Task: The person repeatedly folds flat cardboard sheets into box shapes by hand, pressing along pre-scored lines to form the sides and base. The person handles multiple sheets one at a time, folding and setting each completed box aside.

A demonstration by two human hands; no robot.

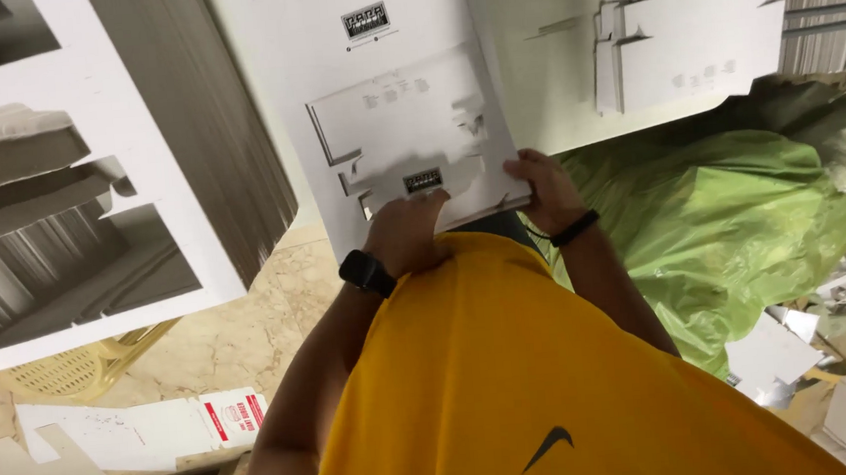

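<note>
Both hands grip the near edge of a flat white die-cut cardboard sheet (406,139): left hand (405,234) curled under it, right hand (544,187) pinching its corner. It's right above the yellow shirt (532,379), with a tall stack of white cardboard blanks (91,171) to the left and a green plastic bag (729,216) to the right.

flat white die-cut carton blank (406,130), centre, small black label | red-white printed card (235,417), floor lower left
</note>
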